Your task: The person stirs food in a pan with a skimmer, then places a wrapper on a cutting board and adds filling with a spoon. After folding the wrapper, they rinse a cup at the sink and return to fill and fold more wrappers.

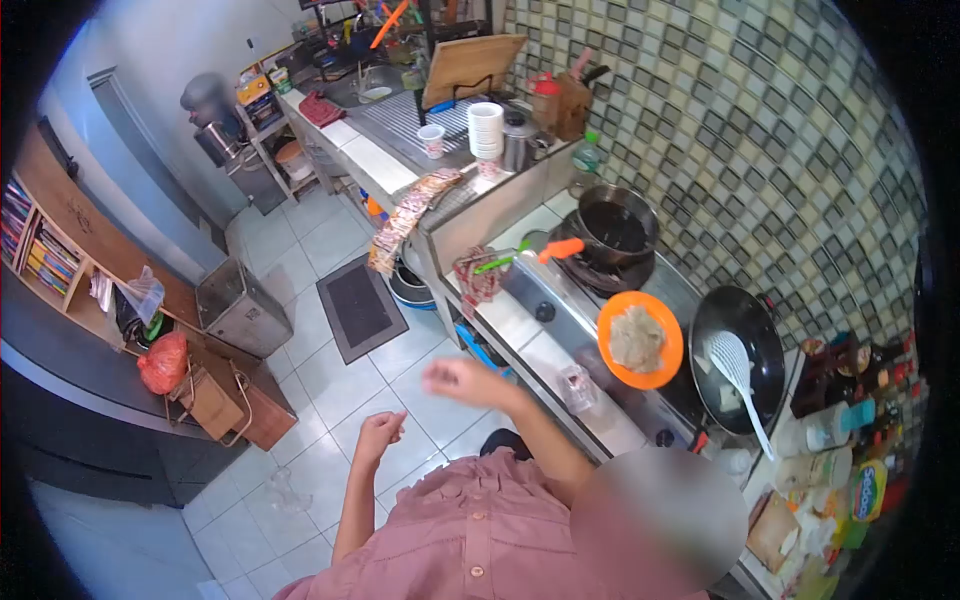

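Observation:
My left hand [380, 437] hangs in front of my shirt above the tiled floor, fingers curled in and nothing showing in them. My right hand [462, 383] is raised beside the counter edge, its fingers smeared by motion. Nearest to it, a small clear plastic packet [575, 388] lies on the white tiles. An orange plate [673, 345] bearing a pale tangled heap like thin noodles [637, 339] rests on the stove front. To its right, a black wok [745, 310] holds pale pieces and a white slotted turner [734, 362].
A dark pan [612, 222] with an orange handle sits on the far burner. Stacked white cups [486, 130] stand on the raised counter beyond. Jars and packets [815, 470] crowd the right end. On the floor are a dark mat [362, 307] and a grey bin [243, 305].

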{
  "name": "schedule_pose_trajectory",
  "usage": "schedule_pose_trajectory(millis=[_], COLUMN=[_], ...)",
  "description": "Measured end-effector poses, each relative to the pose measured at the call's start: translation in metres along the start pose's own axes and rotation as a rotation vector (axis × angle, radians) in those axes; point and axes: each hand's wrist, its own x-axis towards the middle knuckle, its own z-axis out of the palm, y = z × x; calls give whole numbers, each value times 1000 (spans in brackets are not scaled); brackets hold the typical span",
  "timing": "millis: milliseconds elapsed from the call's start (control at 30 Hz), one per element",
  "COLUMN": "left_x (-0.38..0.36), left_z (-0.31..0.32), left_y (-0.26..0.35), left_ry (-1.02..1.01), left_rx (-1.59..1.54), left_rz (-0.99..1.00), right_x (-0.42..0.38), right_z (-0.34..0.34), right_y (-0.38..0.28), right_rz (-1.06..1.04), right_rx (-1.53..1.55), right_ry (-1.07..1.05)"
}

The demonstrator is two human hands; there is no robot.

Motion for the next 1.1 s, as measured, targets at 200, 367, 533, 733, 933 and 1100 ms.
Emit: schedule_pose_trajectory(millis=[200,367,533,733,933,1100], left_x=[37,60,89,128,142,136], left_z=[-48,-56,-80,-111,-130,-122], left_y=[-4,-24,-13,24,34,26], left_ry=[140,201,208,409,441,436], left_rx=[-171,-239,-383,-381,-358,-337], left_rz=[-23,-176,-275,-243,-192,-183], right_x=[233,398,468,506,507,511], right_z=[-69,-174,-232,-251,-259,-262], right_y=[92,96,130,183,167,172], right_rz=[-13,194,445,271,222,99], right_rx=[43,-80,-288,-459,-124,4], right_ry=[756,1195,1165,1166,1082,1067])
